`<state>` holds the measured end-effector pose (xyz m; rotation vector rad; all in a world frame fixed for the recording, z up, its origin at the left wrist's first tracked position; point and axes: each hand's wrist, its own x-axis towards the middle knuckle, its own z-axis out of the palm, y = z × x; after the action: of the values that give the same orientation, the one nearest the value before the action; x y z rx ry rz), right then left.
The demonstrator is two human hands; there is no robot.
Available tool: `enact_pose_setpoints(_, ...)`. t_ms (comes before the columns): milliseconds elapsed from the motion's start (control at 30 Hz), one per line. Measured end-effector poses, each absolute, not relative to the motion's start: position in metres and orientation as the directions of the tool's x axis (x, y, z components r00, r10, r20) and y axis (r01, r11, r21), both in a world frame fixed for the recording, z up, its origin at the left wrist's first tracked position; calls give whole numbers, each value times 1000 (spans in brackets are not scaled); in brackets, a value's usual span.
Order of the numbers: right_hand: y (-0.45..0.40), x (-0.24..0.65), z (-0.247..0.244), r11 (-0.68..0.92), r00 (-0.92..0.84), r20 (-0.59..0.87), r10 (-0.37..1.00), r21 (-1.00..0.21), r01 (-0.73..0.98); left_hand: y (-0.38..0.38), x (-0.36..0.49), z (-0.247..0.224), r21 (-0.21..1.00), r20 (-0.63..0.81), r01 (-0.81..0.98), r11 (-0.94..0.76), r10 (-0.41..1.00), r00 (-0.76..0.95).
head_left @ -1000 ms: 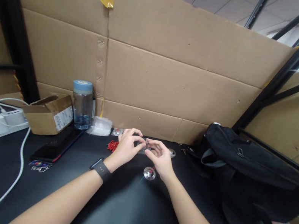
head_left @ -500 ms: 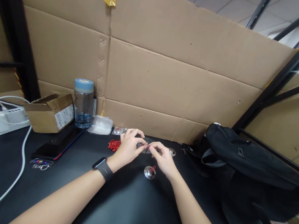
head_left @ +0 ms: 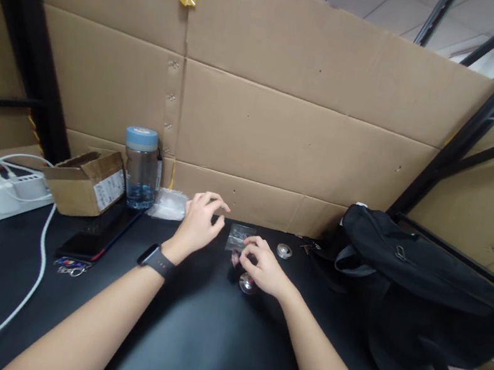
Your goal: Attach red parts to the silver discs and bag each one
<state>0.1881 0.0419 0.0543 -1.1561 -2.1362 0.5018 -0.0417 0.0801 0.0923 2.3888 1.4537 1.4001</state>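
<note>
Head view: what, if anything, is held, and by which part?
A tilted round metal disc with red on it, apparently by its rim, in the right hand.

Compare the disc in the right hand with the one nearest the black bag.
The held disc is tilted up in the right hand; the lone disc lies flat on the table. The held disc shows some red; the lone disc shows none. Both look like shiny metal.

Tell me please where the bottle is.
In the head view, the bottle stands at the back left, just right of the open box, near the cardboard wall.
</note>
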Motion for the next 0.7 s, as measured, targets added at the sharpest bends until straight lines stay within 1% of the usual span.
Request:
enact_pose_setpoints(33, 41, 188, 55, 559, -428, 360, 829, -564, 608, 83, -46, 93, 436, 664, 713, -550, 731, 159)
enact_pose_setpoints(67, 40, 188, 56, 572, -443, 362, 820, -546, 612, 86, -50, 91, 433, 633, 711, -554, 748, 197)
enact_pose_setpoints(133, 39, 189, 57, 577, -458, 353, 816, -547, 607, 90, -53, 86, 415, 527, 667, -619, 761, 379)
enact_pose_setpoints(200, 39, 189, 56, 574, -466, 340, 817, -550, 606, 89, -51, 79, 413, 403, 585, -698, 716, 569)
enact_pose_setpoints(267, 40, 188, 55, 578, -477, 331, 814, -543, 609, 87, -45, 70, 428, 324, 534, -729, 676, 662)
enact_pose_setpoints(367, 39, 186, 56, 601, -503, 335, 797, -521, 606, 83, -37, 61, 425, 255, 522, -739, 651, 715)
enact_pose_setpoints(433, 37, 188, 59, 602, -527, 303, 794, -512, 613, 80, -33, 59, 396, 234, 523, -754, 634, 737)
enact_pose_setpoints(600, 31, 203, 67, 547, -575, 105, 811, -484, 683, 70, -26, 64, 322, 235, 513, -796, 592, 771)
enact_pose_setpoints(700, 30, 210, 71, 498, -562, 12, 827, -482, 721, 62, -19, 71, 210, 223, 544, -812, 581, 782)
